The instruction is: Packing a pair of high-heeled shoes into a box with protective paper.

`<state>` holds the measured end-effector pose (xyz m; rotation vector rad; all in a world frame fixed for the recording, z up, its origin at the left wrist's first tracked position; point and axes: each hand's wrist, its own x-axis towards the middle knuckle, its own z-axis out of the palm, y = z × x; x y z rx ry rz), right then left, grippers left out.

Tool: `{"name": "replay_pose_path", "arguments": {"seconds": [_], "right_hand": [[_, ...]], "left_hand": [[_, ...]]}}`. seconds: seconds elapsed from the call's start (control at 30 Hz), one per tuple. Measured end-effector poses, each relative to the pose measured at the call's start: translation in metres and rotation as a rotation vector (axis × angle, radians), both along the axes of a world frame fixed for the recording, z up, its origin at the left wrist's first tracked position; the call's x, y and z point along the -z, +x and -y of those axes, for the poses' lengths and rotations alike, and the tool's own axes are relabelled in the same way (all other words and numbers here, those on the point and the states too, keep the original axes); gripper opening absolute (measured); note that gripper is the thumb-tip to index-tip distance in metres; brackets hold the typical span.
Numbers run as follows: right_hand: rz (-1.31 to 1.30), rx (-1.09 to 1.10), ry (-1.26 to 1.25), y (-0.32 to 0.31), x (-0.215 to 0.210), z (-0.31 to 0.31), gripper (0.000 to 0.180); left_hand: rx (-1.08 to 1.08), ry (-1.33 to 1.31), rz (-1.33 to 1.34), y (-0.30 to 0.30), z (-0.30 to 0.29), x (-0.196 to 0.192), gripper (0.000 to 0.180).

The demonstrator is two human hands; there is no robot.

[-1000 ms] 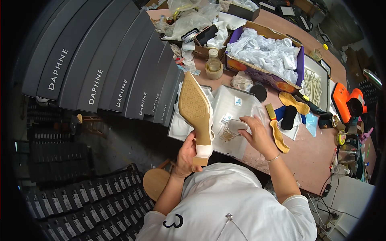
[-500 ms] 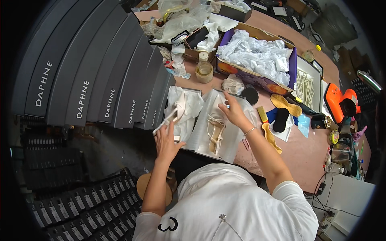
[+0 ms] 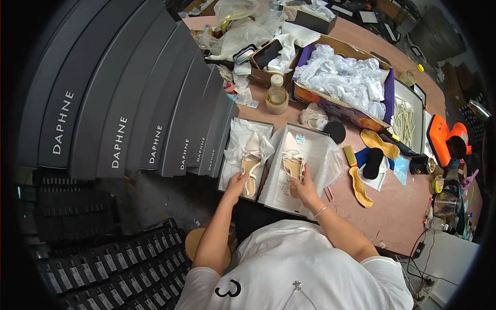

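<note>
Two pale, pointed-toe strappy shoes lie side by side with their toes pointing away from me. The left shoe [image 3: 252, 156] is over white tissue paper [image 3: 235, 142] in the left half of a shoebox [image 3: 225, 182]. My left hand [image 3: 236, 187] is closed on its heel end. The right shoe [image 3: 291, 155] rests in the white-lined right half [image 3: 312, 160], and my right hand [image 3: 306, 191] grips its heel end, thumb on the tan insole. The fingertips under both shoes are hidden.
A tall stack of dark grey shoeboxes [image 3: 139, 103] stands at my left. Beyond the open box are a glass bottle [image 3: 277, 95] and a purple carton [image 3: 387, 98] full of white plastic. A yellow brush [image 3: 351, 155] and an orange tape dispenser [image 3: 439, 137] are to the right.
The left shoe, earlier tilted over the left half, now lies toe-away there. My right hand has come from the far end of the right half to the right shoe's heel. The view has shifted slightly.
</note>
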<state>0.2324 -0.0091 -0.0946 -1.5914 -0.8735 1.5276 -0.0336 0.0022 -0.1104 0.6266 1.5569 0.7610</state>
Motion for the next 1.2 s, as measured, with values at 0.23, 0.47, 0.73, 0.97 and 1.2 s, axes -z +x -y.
{"name": "replay_pose_path", "arguments": {"seconds": [0.23,0.47,0.73,0.97,1.2], "right_hand": [[-0.390,0.125,-0.103,-0.001,-0.040,0.012,0.079],[-0.862,0.102,-0.042,0.023,-0.149,0.045,0.068],[-0.872,0.247,0.042,0.042,-0.133,0.078,0.066],[-0.512,0.424,0.098,0.083,-0.100,0.100,0.066],[0.777,-0.012,0.411,0.157,-0.008,0.094,0.073]], "left_hand": [[-0.181,0.173,0.130,0.025,0.021,-0.087,0.026],[-0.128,0.465,0.351,0.104,0.065,-0.142,0.048],[-0.062,0.397,0.436,0.139,0.080,-0.148,0.054],[-0.041,0.158,0.552,0.145,0.082,-0.136,0.039],[-0.080,0.277,0.422,0.137,0.076,-0.133,0.042]]}}
